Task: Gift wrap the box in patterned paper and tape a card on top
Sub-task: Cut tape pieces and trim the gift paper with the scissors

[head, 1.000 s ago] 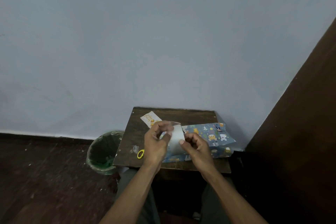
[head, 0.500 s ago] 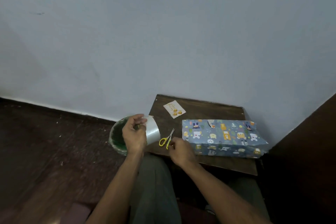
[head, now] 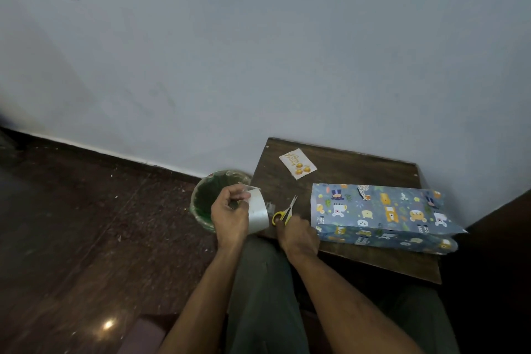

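A: What's biggest here?
B: The wall (head: 258, 52), then the dark floor (head: 71, 238). A small brown table (head: 344, 164) stands against the wall.

A: And the box?
B: The box (head: 382, 210), wrapped in blue animal-print paper, lies on the table's right half, its paper ends sticking out at the right.

A: Anything beside the table?
B: A green bin (head: 207, 201) on the floor, just left of it.

A: The hands?
B: The left hand (head: 230, 215) is curled round a tape roll (head: 257, 214), held above the table's left edge. The right hand (head: 298, 234) is at the yellow handles of the scissors (head: 284, 211), which lie on the table; fingers are on the handles, but I cannot tell whether they grip.

A: The card?
B: The card (head: 298, 163) lies flat near the table's back left, apart from the box.
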